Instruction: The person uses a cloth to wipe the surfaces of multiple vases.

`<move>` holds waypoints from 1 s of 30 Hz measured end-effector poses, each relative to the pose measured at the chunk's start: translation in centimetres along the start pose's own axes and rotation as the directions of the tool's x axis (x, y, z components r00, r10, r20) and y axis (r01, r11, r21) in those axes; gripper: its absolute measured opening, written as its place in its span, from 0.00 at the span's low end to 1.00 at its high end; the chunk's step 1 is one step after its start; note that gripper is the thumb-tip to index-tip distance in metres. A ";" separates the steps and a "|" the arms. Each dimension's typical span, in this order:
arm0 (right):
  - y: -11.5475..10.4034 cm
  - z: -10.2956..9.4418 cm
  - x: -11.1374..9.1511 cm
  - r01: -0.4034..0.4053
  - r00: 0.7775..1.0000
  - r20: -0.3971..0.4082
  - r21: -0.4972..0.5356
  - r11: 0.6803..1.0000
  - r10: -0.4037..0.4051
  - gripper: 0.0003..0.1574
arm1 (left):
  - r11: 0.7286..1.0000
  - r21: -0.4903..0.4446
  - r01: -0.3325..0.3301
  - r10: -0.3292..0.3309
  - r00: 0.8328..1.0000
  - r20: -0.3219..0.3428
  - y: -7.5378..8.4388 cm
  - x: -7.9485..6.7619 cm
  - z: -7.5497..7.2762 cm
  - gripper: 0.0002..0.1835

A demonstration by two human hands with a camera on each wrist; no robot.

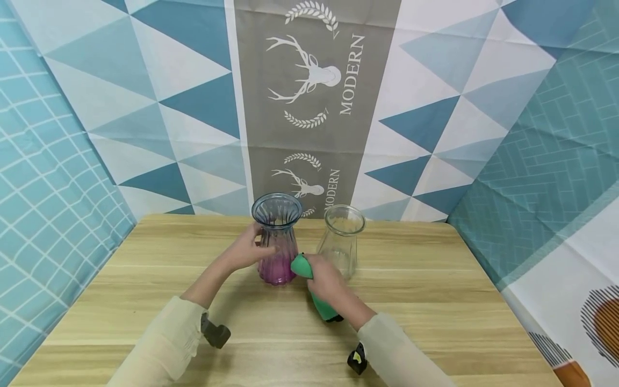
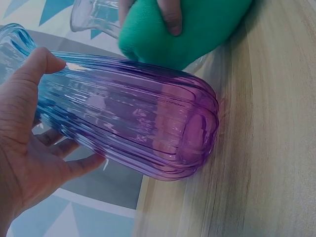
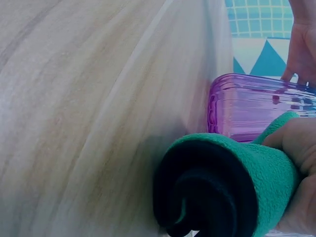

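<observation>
A ribbed glass vase [image 1: 279, 263], blue at the flared rim and purple at the base, stands upright on the table. My left hand [image 1: 249, 250] grips it from the left, thumb in front and fingers behind, as the left wrist view shows. In my right hand [image 1: 328, 277] is a green cloth [image 1: 323, 307], bunched and rolled, its black inner side showing in the right wrist view. The cloth's upper end [image 2: 168, 37] lies right at the vase's right side. Behind the right hand stands a clear glass vase [image 1: 344, 244], its lower part partly hidden.
Both vases stand toward the back of the wooden table [image 1: 416, 322], near its far edge. A patterned fabric backdrop [image 1: 314, 75] hangs behind it, with tiled-print sheets [image 1: 43, 150] at the sides. Small black devices [image 1: 215, 332] sit at both wrists.
</observation>
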State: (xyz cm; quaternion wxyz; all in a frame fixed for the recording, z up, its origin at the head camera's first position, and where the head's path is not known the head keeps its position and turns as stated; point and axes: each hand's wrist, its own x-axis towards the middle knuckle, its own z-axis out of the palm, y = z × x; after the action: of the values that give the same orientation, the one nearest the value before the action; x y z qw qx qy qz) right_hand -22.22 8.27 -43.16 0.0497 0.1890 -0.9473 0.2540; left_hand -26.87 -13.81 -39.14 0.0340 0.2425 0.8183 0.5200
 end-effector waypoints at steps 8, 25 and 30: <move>0.1 -0.3 -0.1 -0.012 0.999 -0.040 0.038 0.999 0.013 0.37 | 1.000 0.004 0.016 -0.016 1.000 -0.009 0.1 0.0 0.1 0.41; -2.1 -2.2 0.9 0.113 0.926 -0.370 0.071 0.991 -0.079 0.37 | 0.999 -0.010 -0.047 0.046 0.996 -0.082 0.9 0.1 0.3 0.43; -2.3 -2.2 1.2 0.124 0.923 -0.375 0.064 0.990 -0.091 0.37 | 0.997 0.053 -0.054 0.060 0.991 -0.118 3.1 -0.5 0.5 0.39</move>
State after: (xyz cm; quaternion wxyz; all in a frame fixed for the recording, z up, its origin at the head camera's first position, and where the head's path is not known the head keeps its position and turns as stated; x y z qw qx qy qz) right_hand -22.45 7.10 -39.92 0.2334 0.1911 -0.8971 0.3229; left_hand -25.10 -12.54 -36.77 -0.0358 0.2351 0.8244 0.5136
